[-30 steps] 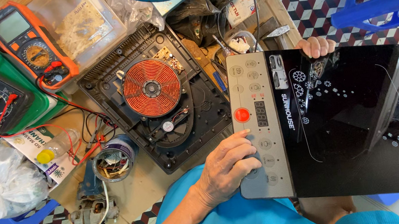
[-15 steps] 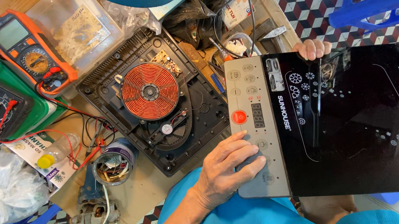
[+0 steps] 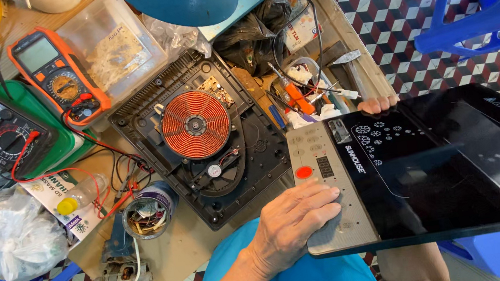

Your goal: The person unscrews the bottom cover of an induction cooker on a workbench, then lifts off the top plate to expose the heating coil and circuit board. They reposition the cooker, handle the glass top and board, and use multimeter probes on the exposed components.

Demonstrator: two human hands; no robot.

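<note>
Left hand (image 3: 294, 222) spread flat on grey control strip of black glass cooker top (image 3: 436, 166), gripping near edge. Right hand (image 3: 377, 104) with fingertips curled over far edge, grasping it. Beyond, opened cooker base (image 3: 197, 135) with copper coil (image 3: 195, 124), orange meter (image 3: 56, 76).

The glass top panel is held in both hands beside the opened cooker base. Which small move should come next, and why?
Probably shift the glass top panel leftward over the open base. The left hand presses its control strip, right fingertips grip the far edge, and the copper coil lies uncovered.
</note>
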